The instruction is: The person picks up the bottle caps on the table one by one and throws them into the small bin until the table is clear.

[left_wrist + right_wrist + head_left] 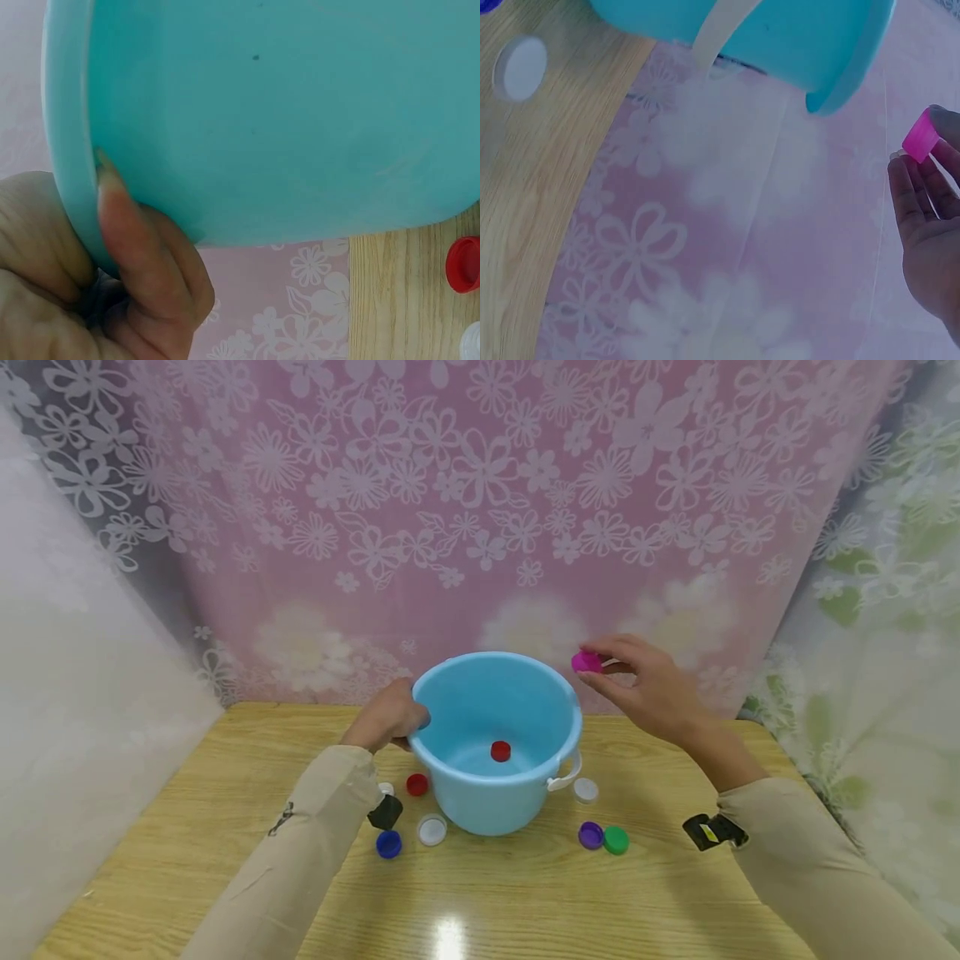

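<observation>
A light blue bucket (487, 806) stands on the wooden table, and a red bottle cap (500, 751) lies on its bottom. My left hand (386, 717) grips the bucket's rim at the left, its thumb over the edge; the left wrist view shows the fingers (142, 255) bent round that rim. To the right, my right hand (648, 689) is raised above rim height and pinches a bright pink bottle cap (587, 662) between thumb and fingertips. In the right wrist view the pink cap (921, 136) is apart from the bucket (810, 45).
Left of the bucket lie a red cap (417, 785), a blue cap (388, 844) and a white cap (431, 830). On its right are another white cap (586, 790), a purple cap (591, 836) and a green cap (616, 840). A flowered pink curtain (480, 527) hangs behind the table.
</observation>
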Tool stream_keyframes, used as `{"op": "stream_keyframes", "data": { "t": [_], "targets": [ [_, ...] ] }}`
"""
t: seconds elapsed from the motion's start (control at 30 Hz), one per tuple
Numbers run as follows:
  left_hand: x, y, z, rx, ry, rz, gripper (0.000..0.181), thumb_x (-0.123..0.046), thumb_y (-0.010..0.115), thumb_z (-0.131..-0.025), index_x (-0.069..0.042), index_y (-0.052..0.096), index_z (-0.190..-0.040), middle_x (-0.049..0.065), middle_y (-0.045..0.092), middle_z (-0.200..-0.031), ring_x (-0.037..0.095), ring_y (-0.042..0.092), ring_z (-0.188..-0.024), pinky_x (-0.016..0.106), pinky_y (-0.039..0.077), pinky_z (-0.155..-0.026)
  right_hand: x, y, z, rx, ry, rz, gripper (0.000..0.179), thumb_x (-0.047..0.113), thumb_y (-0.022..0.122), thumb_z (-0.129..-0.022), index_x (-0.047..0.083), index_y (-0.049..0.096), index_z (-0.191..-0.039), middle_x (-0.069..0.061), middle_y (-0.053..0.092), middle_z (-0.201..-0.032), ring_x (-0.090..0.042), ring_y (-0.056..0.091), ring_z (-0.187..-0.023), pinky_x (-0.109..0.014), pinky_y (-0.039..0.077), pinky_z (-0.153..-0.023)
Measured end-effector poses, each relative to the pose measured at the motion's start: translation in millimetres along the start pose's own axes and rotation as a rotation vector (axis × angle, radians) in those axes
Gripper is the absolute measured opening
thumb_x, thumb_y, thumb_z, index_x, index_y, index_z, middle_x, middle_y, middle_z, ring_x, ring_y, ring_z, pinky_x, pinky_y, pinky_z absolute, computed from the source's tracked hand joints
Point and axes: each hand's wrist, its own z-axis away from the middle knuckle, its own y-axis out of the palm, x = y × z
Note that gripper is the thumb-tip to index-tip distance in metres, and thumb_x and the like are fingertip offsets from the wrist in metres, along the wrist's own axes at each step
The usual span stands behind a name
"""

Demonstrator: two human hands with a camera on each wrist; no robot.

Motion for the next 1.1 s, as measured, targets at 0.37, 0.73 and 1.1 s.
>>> {"op": "stream_keyframes", "data": {
  "t": [0.37,0.73,1.1],
  "targets": [
    [-2.2,0.8,-1.3,-0.002,-0.008,-0.005,0.04,0.0,0.053,-0.089,0.004,0.044,-0.127,0.021,0.057,-0.105,0.027,0.066,-0.062,0.034,0.056,-0.051,24,37,-22.0,0.166,-0.058,-0.016,0.038,0.022,0.069,-0.089,0.007,0.062,-0.123,-0.004,0.059,-0.115,-0.021,0.062,-0.099,-0.04,0.054,-0.084],
    [-1.0,3.0,-1.2,-0.018,-0.023,-0.013,0.044,0.0,0.054,-0.089,0.004,0.039,-0.131,0.023,0.055,-0.107,0.027,0.066,-0.063,0.034,0.056,-0.051,28,70,-27.4,0.256,-0.11,0.026,0.033,0.021,0.071,-0.087,0.007,0.066,-0.117,-0.001,0.061,-0.112,-0.014,0.059,-0.099,-0.031,0.053,-0.083],
    [0.8,1.5,-2.1,-0.022,-0.012,0.007,0.045,0.0,0.053,-0.088,0.004,0.039,-0.13,0.023,0.054,-0.11,0.028,0.066,-0.065,0.034,0.056,-0.051,29,79,-27.9,0.334,-0.158,0.013,0.033,0.017,0.071,-0.088,0.006,0.065,-0.119,-0.002,0.06,-0.112,-0.015,0.055,-0.102,-0.031,0.05,-0.087]
  ]
}}
